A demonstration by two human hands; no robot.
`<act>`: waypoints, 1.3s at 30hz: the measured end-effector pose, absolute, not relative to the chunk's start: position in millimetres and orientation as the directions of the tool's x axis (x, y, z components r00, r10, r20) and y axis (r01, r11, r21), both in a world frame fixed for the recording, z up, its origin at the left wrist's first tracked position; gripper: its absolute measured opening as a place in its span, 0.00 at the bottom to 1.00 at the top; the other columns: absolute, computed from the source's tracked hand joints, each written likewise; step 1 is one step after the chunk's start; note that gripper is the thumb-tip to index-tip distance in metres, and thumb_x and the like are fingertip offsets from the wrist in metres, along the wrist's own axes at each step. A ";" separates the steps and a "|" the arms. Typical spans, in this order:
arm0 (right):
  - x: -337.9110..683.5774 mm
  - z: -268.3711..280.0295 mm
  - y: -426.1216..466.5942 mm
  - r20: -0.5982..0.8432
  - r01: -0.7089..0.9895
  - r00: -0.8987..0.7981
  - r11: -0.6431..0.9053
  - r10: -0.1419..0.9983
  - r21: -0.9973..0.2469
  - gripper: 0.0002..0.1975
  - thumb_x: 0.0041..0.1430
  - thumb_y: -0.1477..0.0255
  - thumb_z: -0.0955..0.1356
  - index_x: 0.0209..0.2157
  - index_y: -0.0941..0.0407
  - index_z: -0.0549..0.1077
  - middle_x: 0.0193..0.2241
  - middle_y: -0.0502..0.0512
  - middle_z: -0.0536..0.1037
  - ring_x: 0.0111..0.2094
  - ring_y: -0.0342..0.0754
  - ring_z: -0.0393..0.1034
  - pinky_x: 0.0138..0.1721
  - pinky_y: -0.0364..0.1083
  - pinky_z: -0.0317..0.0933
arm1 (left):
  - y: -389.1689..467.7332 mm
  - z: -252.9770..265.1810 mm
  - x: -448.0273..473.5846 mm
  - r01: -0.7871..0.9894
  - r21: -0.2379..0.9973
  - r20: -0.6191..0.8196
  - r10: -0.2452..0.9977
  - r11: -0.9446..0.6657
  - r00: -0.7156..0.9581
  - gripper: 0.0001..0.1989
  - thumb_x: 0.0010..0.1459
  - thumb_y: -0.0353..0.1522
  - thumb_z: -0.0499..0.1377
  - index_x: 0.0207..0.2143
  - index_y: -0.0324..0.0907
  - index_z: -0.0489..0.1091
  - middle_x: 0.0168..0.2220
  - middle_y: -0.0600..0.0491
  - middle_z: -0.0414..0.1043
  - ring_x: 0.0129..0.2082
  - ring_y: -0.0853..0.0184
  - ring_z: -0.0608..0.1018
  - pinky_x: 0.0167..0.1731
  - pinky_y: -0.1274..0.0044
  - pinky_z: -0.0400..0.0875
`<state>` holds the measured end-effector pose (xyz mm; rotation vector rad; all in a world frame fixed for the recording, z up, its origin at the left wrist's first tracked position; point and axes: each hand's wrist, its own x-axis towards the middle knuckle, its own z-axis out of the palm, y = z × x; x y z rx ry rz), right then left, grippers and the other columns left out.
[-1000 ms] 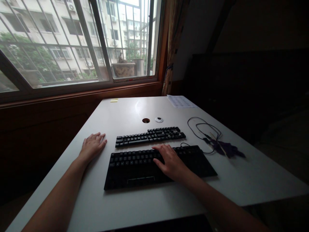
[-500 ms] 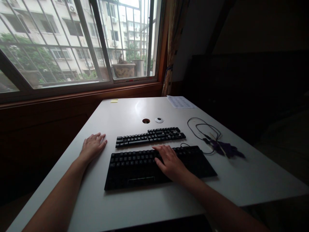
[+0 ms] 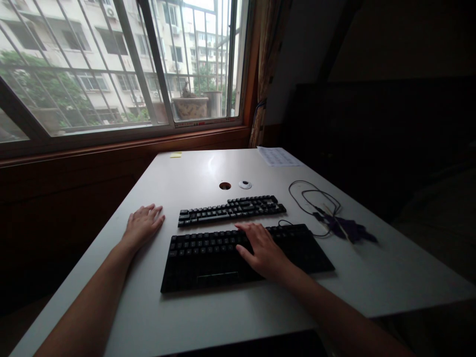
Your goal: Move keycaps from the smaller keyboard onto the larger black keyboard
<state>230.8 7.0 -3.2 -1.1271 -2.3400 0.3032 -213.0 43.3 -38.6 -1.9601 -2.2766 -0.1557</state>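
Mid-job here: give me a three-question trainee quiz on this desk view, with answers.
1. Which of the person's hands is on or over the black keyboard?
2. True or false: the separate block of black keys lies between the keyboard and the round hole.
3. What lies at the far right corner of the white desk? A: yellow note. B: printed paper. C: cable.

Key: 1: the right hand. 2: true. 3: B.

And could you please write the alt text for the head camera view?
A right hand is over a black keyboard on a white desk, and the left hand rests on the desk to its left. Rows of black keycaps lie behind the keyboard; a looped cable lies to the right.
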 end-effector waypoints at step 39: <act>232.7 -2.5 7.5 0.369 0.637 -0.508 0.627 0.779 -0.448 0.28 0.63 0.78 0.64 0.63 0.49 0.62 0.58 0.59 0.73 0.59 0.58 0.66 0.65 0.64 0.57 | 44.1 -41.1 -216.2 0.991 -0.001 0.178 0.975 0.135 -0.132 0.31 0.69 0.49 0.43 0.67 0.48 0.64 0.69 0.46 0.61 0.69 0.50 0.62 0.64 0.58 0.56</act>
